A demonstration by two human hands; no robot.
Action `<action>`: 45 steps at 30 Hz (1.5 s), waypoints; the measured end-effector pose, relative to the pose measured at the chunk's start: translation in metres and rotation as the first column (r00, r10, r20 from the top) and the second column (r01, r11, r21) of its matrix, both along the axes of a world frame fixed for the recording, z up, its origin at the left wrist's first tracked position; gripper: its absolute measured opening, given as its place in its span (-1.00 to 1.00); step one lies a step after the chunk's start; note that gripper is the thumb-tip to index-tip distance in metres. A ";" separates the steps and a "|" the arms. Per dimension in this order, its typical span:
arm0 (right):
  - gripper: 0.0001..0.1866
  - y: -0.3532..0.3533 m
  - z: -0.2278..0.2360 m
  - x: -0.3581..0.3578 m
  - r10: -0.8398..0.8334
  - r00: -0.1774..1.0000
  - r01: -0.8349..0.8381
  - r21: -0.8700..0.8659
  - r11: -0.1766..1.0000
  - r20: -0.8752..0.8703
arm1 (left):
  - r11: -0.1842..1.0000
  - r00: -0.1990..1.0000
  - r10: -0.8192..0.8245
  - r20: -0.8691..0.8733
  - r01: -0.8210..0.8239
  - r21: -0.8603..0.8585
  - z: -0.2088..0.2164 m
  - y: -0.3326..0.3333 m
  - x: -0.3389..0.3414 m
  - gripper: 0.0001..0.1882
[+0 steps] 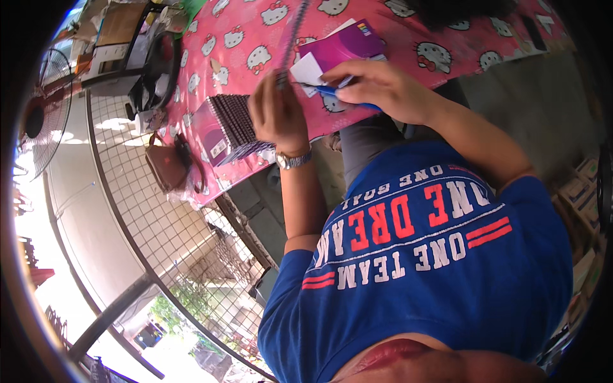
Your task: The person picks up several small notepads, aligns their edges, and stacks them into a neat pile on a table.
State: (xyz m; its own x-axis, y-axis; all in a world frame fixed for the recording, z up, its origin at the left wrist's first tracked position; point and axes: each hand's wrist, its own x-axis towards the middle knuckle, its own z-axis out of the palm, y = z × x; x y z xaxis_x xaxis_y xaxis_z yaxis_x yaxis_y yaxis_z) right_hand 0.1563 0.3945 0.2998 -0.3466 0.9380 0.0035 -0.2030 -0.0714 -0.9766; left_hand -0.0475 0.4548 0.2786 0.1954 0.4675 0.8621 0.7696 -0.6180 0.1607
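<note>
Over the table's near edge, my left hand point(278, 113) is closed around the lower end of a long dark spiral binding coil point(292, 39), which extends away toward the top of the view. In my right hand point(378, 88) is a pair of blue-handled pliers point(352, 99), their thin dark tip pointing left toward the coil. A small white card point(308, 69) lies beyond the tip, partly covered by it and by my fingers. Just left of my left hand stands a stack of spiral-bound notebooks point(231, 121) with purple covers. Past my right hand lies a purple booklet point(341, 46).
A pink patterned cloth covers the table point(252, 38). A brown bag point(167, 165) hangs at its left edge, near a white cup point(151, 120). A black chair point(159, 70) and a fan point(43, 115) stand at left. A dark phone-like object point(534, 33) lies far right.
</note>
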 end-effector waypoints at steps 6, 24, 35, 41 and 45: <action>-0.62 -0.007 -0.106 0.077 -0.592 0.491 0.372 0.460 0.806 0.639 | 0.926 0.623 0.344 0.703 -0.100 -0.364 0.061 -0.018 -0.099 -0.71; -0.70 0.080 -0.146 0.150 -0.653 0.098 0.350 0.588 0.729 0.751 | 0.853 0.853 0.522 0.018 -0.522 0.020 0.043 -0.019 -0.101 -0.76; -0.83 0.048 -0.050 0.102 -0.735 0.444 0.350 0.656 0.669 0.513 | 0.823 0.757 -0.391 -0.523 0.034 -0.567 -0.043 0.004 0.034 -0.67; -0.87 0.032 -0.054 0.079 -0.801 0.495 0.484 0.659 0.576 0.337 | 0.754 0.837 -0.436 -0.331 0.138 -0.643 0.008 0.033 0.040 -0.70; -0.82 0.036 -0.084 0.062 -0.734 0.666 0.660 0.355 0.663 0.134 | 0.833 0.806 -0.347 -0.481 0.028 -0.553 -0.006 0.040 0.052 -0.75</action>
State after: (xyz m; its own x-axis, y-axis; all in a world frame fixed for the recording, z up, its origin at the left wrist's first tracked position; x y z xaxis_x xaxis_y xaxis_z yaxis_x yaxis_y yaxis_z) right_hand 0.2183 0.4302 0.2159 0.3867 0.8756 0.2896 0.1590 0.2460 -0.9561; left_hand 0.0046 0.4946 0.2726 0.6810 0.6938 0.2343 0.6975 -0.7120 0.0812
